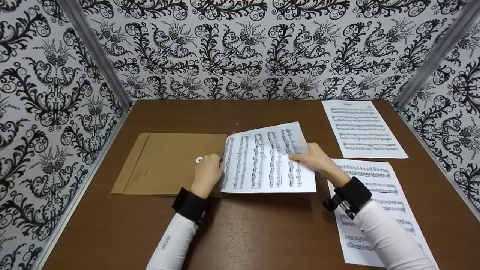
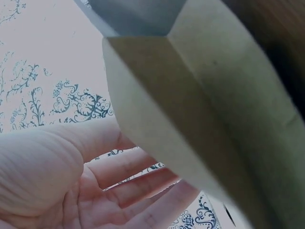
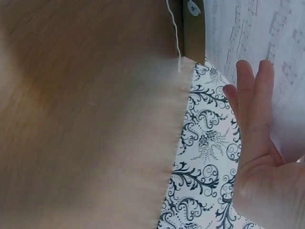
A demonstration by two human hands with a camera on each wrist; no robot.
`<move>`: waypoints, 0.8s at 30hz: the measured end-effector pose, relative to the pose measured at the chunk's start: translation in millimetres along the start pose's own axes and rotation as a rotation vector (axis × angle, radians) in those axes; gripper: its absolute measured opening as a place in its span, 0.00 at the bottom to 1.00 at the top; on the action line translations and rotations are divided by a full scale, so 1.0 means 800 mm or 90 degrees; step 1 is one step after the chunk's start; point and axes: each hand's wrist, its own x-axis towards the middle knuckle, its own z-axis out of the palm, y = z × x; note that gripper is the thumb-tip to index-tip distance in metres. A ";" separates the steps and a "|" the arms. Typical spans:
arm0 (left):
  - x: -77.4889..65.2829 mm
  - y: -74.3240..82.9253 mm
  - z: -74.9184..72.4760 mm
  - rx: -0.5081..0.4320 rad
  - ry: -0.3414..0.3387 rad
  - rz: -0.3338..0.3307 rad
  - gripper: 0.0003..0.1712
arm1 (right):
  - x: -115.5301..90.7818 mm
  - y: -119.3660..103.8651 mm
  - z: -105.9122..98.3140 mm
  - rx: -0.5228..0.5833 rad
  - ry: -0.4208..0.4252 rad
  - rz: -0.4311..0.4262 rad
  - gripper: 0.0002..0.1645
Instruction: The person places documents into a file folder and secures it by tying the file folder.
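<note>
A brown paper envelope [image 1: 170, 153] with a white round button [image 1: 199, 160] lies flat on the left. My left hand [image 1: 209, 170] pinches it near its right, open end. In the left wrist view the envelope's folded side [image 2: 190, 119] stands spread, with the fingers [image 2: 138, 186] behind its edge. My right hand [image 1: 313, 157] holds printed sheet music [image 1: 266, 161], thumb on top and fingers underneath. The sheet's left edge meets the envelope's opening; how far it reaches inside is hidden. In the right wrist view the fingers [image 3: 255, 100] extend beneath the paper [image 3: 286, 57].
Two more places on the brown table [image 1: 255, 232] hold sheet music: a page [image 1: 363, 129] at the back right, and a page [image 1: 375, 180] partly under my right forearm. A white string [image 3: 174, 33] hangs by the envelope. Patterned walls [image 1: 240, 48] enclose the table.
</note>
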 end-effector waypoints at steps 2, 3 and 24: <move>0.000 0.000 0.000 0.001 0.000 0.001 0.09 | 0.001 -0.001 0.000 -0.014 0.002 -0.003 0.29; 0.000 0.000 0.000 0.004 0.002 0.002 0.09 | 0.002 -0.002 0.000 -0.019 0.001 -0.002 0.29; 0.002 0.002 -0.003 0.038 0.005 0.002 0.09 | 0.012 -0.014 0.029 0.026 0.010 0.005 0.25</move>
